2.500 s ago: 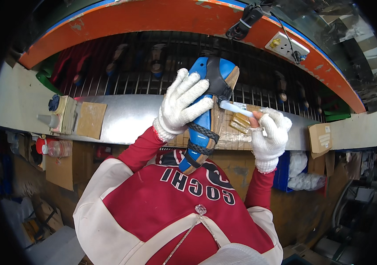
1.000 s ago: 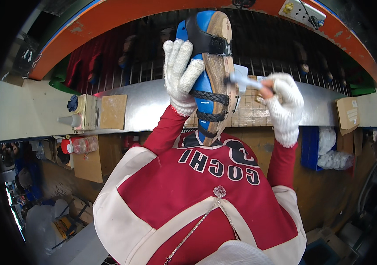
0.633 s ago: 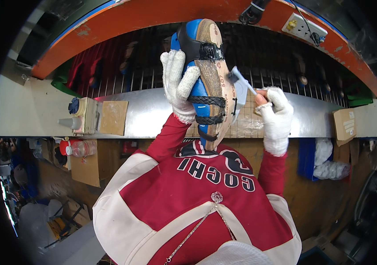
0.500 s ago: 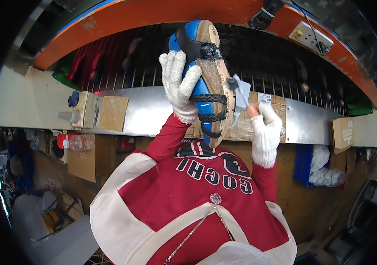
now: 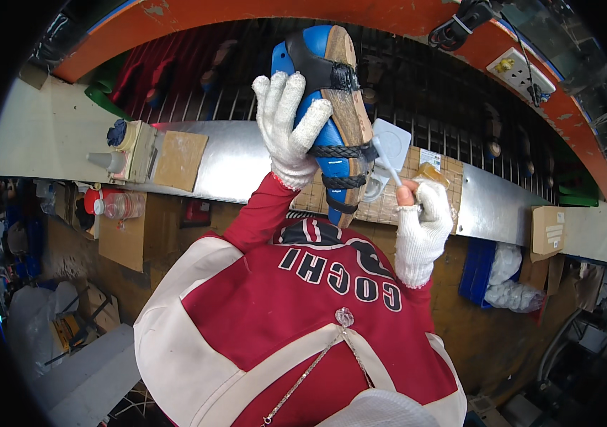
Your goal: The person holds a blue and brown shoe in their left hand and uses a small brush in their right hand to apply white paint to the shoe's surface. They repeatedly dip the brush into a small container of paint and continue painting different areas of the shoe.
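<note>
My left hand (image 5: 290, 135), in a white knit glove, grips a blue shoe last (image 5: 306, 43) from its left side, holding it upright above the bench. Over the last run black straps, the lower ones braided (image 5: 340, 151), with their ends on a brown insole (image 5: 346, 107) along the right edge. A shiny black patch (image 5: 344, 77) covers the wide strap's end. My right hand (image 5: 423, 231), gloved with a fingertip bare, pinches the pale handle of a small brush (image 5: 387, 162). Its dark tip is at the insole edge beside the upper braided strap; whether it touches is unclear.
Behind the last is a white plastic container (image 5: 393, 135) on a woven mat (image 5: 408, 203). An amber object (image 5: 431, 174) sits by my right hand. Metal bars (image 5: 232, 117) carry more lasts beyond the bench. Cardboard (image 5: 181, 160) lies left; a carton (image 5: 548, 231) stands right.
The brush has moved down along the insole edge to the upper braided strap. The last has turned slightly, showing less of its underside. My head view has shifted a little.
</note>
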`<state>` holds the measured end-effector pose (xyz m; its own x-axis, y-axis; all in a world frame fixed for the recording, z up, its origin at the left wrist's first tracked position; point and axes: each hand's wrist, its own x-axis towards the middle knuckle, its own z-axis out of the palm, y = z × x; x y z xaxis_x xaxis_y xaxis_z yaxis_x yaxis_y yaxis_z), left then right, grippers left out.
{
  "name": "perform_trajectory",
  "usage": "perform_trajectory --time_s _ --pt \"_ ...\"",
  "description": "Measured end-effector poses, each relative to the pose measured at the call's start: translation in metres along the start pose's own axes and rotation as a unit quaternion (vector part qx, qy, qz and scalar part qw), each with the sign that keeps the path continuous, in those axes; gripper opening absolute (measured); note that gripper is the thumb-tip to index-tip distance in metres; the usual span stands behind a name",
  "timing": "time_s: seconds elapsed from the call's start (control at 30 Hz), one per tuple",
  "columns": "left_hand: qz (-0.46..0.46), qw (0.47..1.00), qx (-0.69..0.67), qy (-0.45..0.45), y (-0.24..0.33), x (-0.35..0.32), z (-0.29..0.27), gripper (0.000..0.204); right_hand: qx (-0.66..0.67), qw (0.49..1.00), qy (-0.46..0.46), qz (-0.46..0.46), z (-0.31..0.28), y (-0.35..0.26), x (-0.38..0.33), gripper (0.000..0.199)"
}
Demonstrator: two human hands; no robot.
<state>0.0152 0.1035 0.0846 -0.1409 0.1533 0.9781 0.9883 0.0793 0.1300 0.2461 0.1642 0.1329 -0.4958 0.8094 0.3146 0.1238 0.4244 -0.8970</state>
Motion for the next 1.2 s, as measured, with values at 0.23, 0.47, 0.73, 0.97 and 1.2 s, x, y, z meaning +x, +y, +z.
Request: perform_trajectory --time_s 0.23,0.47,0.73,0.97,1.2 --pt "0.006 1.0 0.007 0.002 -0.005 0.003 0.002 0.046 -0.033 0.999 -0.02 -0.034 -0.008 0.004 0.008 0.016" --pt "-0.012 1.0 0.005 0.007 -0.003 0.004 0.006 0.049 0.066 0.99 -0.111 0.054 -0.017 0.012 -0.001 0.016" --pt "-0.056 0.998 0.001 -0.009 0.0 -0.001 0.013 0.052 0.102 0.986 -0.094 0.093 -0.015 0.011 -0.016 0.017" --pt "-0.063 0.998 -0.008 0.002 0.01 -0.003 0.02 0.052 -0.025 0.999 0.027 -0.017 -0.006 0.011 -0.005 0.017" --pt "-0.063 0.998 -0.007 -0.005 0.008 0.0 0.023 0.058 -0.041 0.999 0.007 -0.033 -0.013 0.014 -0.009 0.018"
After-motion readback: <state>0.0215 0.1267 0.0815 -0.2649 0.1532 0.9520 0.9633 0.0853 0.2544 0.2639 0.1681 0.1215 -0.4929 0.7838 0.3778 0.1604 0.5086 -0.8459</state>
